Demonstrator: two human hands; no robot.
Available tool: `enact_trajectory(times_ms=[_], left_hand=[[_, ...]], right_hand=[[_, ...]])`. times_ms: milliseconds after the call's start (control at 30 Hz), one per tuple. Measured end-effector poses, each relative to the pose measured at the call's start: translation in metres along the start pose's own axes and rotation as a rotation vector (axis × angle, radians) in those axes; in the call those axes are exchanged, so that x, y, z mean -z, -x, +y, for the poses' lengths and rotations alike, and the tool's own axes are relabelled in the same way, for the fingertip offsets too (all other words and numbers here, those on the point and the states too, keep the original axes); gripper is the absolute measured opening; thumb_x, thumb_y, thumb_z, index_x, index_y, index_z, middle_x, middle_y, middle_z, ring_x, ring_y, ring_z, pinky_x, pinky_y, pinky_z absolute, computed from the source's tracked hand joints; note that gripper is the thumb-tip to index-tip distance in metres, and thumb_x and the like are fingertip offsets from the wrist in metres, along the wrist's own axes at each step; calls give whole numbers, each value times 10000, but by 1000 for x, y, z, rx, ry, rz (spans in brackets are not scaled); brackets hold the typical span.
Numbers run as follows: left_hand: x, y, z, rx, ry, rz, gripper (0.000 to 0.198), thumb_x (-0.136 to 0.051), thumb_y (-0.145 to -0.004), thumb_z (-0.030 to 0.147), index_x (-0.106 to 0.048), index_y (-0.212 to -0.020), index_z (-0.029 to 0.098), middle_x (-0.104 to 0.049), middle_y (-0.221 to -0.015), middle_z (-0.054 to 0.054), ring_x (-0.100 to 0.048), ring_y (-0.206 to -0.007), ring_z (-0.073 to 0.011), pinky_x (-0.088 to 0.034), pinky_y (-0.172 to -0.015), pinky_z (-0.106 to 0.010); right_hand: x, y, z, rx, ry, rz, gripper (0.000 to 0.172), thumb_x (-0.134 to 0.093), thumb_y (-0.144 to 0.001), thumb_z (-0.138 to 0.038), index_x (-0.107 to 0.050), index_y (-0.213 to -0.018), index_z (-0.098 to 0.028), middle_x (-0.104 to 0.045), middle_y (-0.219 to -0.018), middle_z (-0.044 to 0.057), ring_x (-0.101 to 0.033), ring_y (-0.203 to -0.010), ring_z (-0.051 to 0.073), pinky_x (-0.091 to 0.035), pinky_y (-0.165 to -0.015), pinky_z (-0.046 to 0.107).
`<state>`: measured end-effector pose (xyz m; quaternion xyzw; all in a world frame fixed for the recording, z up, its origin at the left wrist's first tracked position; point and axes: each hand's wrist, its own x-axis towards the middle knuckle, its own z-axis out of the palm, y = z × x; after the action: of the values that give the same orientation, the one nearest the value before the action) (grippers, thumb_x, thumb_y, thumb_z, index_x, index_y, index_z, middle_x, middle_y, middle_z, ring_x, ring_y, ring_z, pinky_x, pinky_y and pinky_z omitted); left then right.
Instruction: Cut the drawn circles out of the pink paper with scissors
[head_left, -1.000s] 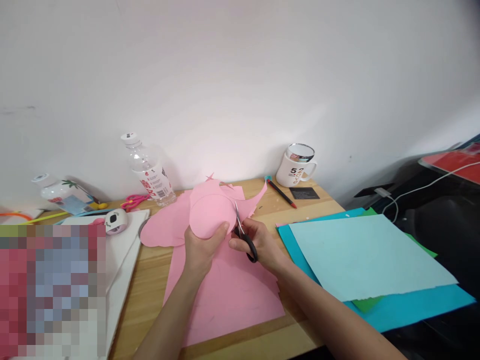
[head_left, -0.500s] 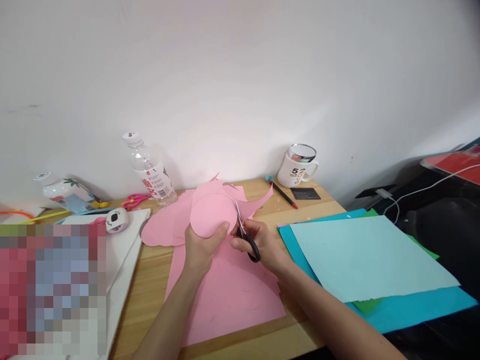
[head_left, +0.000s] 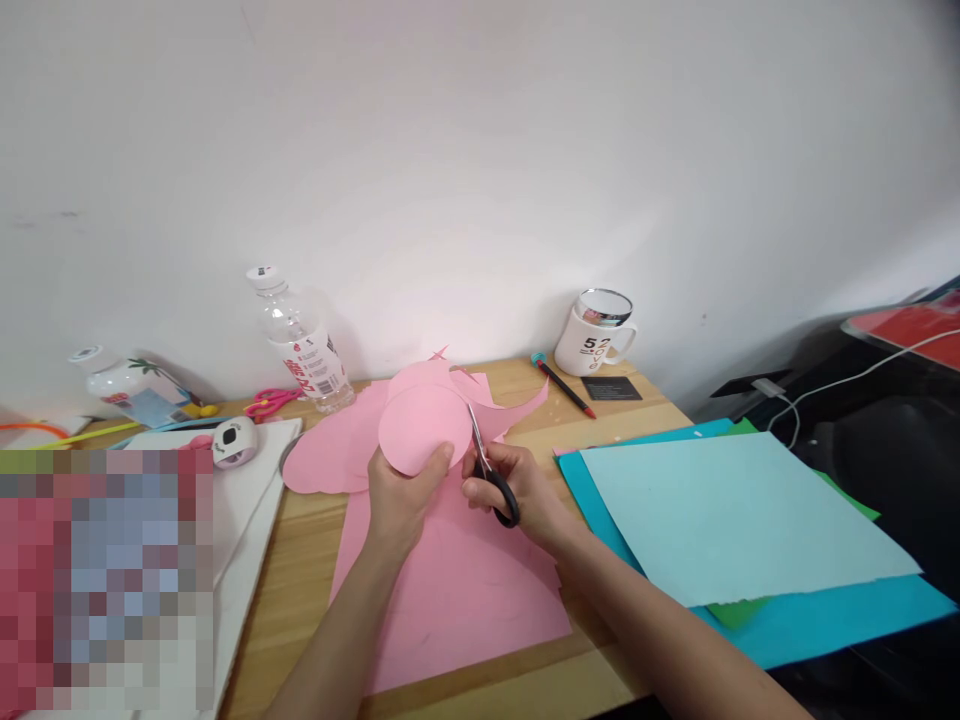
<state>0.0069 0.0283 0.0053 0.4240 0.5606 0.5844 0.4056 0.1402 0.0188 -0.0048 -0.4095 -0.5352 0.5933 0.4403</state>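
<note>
Your left hand [head_left: 401, 495] pinches the lower edge of a rounded pink paper piece [head_left: 421, 428], thumb on its front, lifting it above the table [head_left: 300, 560]. Your right hand [head_left: 521, 490] is closed through the black handles of the scissors [head_left: 487, 470], whose blades meet the paper's right edge. Beneath both hands lies a larger pink sheet [head_left: 457, 590]. To the right are blue sheets [head_left: 720, 510]; 1 white mug [head_left: 596, 335] stands by the wall.

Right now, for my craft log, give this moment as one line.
left hand: holds pink disc | right hand: scissors, blades at disc edge | below: pink sheet on table
</note>
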Motion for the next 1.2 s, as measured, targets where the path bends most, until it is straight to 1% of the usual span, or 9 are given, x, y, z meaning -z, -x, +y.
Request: enact_trajectory(times_ms=[100, 200, 333, 433, 567, 733, 867, 967, 1200], left_hand=[[0, 0, -3, 11, 36, 20, 366, -728, -577, 328, -641, -850, 99, -701, -790, -85, -652, -722, -191, -524, -596, -262], [0, 0, -5, -5, 37, 30, 380, -745, -567, 320, -648, -860, 97, -703, -816, -92, -657, -748, -200, -536, -635, -285], [0, 1, -4, -25, 11, -16, 392, -756, -551, 306, -652, -865, 96, -704, -828, -94, -661, -772, -226, -547, -661, -321], [1, 2, -3, -31, -22, -55, 359, -751, -559, 303, -651, -843, 108, -706, -824, -85, -662, -781, -232, -550, -676, -328], [2, 2, -3, -36, -49, -59, 346, -747, -563, 305, -648, -836, 117, -707, -829, -83, -663, -784, -234, -549, -684, -329], [2, 2, -2, -26, -58, -51, 403, -752, -549, 309, -647, -884, 110, -705, -861, -94, -660, -810, -241, -546, -699, -339], [3, 1, -1, -17, -65, -51, 462, -759, -533, 313, -643, -925, 97, -703, -875, -105, -656, -816, -249, -548, -690, -345], [3, 1, -1, -22, -78, -56, 468, -759, -534, 312, -641, -932, 94, -701, -883, -111, -654, -818, -252, -550, -681, -348], [3, 1, 2, -6, -74, -66, 409, -759, -523, 317, -641, -857, 112, -701, -877, -103, -653, -832, -258, -548, -686, -346]], right_hand=[[-3, 0, 2, -10, -13, -5, 393, -726, -590, -485, -510, -624, -158, -438, -475, -48, -351, -449, 75, -268, -429, 214], [-5, -1, 4, -14, -39, 4, 410, -752, -552, -474, -515, -667, -159, -420, -491, -60, -338, -456, 70, -259, -435, 212], [-3, -2, 1, -4, -50, 15, 456, -779, -501, -469, -453, -591, -163, -375, -532, -62, -291, -493, 62, -237, -448, 212], [-1, -2, -2, 7, -26, -14, 457, -763, -530, -476, -429, -551, -166, -362, -537, -54, -289, -507, 67, -244, -459, 220], [1, -2, -3, 31, -27, -38, 419, -752, -561, -464, -463, -591, -161, -371, -551, -49, -293, -508, 70, -239, -464, 223], [3, -2, -1, 24, -12, -60, 451, -750, -557, -475, -416, -567, -172, -353, -551, -53, -284, -504, 69, -226, -459, 226], [5, -3, 1, 23, -4, -91, 444, -747, -575, -461, -410, -572, -172, -349, -556, -51, -285, -510, 72, -209, -455, 226], [6, -3, 3, 26, 1, -99, 441, -747, -582, -458, -410, -582, -172, -348, -562, -49, -273, -514, 72, -192, -453, 228], [7, -3, 6, 14, 51, -68, 463, -734, -573, -508, -409, -579, -177, -323, -538, -53, -242, -512, 74, -178, -448, 230]])
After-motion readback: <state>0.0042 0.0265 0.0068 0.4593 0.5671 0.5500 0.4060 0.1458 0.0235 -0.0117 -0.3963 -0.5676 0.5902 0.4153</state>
